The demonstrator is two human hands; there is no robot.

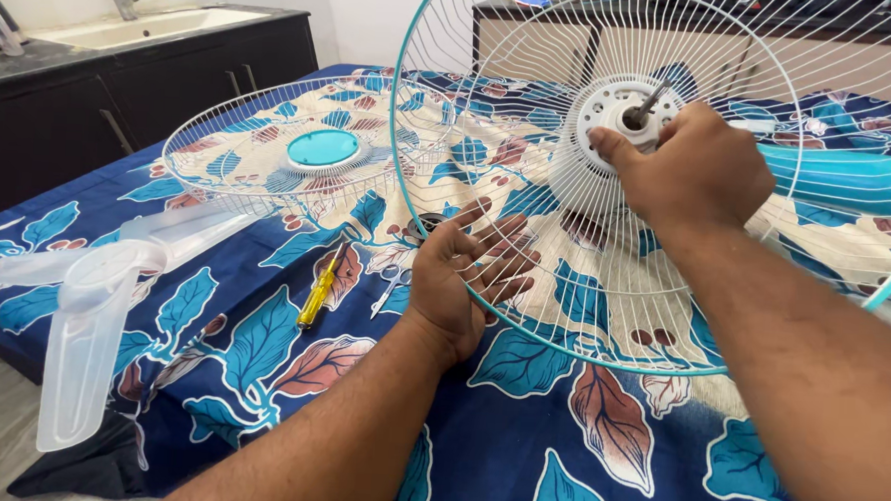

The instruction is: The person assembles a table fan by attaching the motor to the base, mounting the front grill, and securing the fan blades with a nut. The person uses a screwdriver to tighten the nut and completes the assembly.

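Note:
A large white wire fan guard with a teal rim [532, 104] stands tilted on the bed, fitted on a white motor hub with a metal shaft [622, 108]. My left hand [459, 276] cups the guard's lower left rim with fingers spread behind the wires. My right hand [695, 166] presses on the hub at the guard's centre, thumb beside the shaft. A second guard with a teal centre cap [322, 148] lies flat to the left. A clear plastic fan blade [92, 315] lies at the bed's left edge.
A yellow-handled screwdriver [318, 293] and small scissors [392, 281] lie on the blue leaf-patterned sheet [517, 454] near my left hand. A dark cabinet with a sink [145, 25] stands at the back left. A dark shelf runs behind the guard.

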